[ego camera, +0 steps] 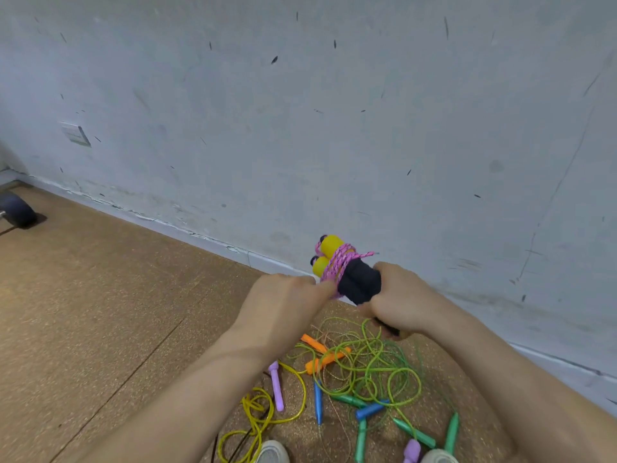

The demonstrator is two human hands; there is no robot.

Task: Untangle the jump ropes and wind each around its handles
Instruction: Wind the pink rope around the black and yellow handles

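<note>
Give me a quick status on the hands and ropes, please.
Right grip holds the paired handles. Left grip pinches the pink rope wound round them. Other ropes lie tangled on the floor.

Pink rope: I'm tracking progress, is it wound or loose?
Wound: the pink rope coils tightly around the two handles, held side by side.

The bare left forearm [187, 379] and right forearm [500, 369] reach forward from the near corners and converge at the middle. The left hand [287, 300] shows its back, fingers curled, fingertips pinching the pink rope [334, 269] on its right side. Just beside it, the right hand [399, 300] is wrapped round the near end of the paired handles [359, 284], knuckles up, wrist straight.
</note>
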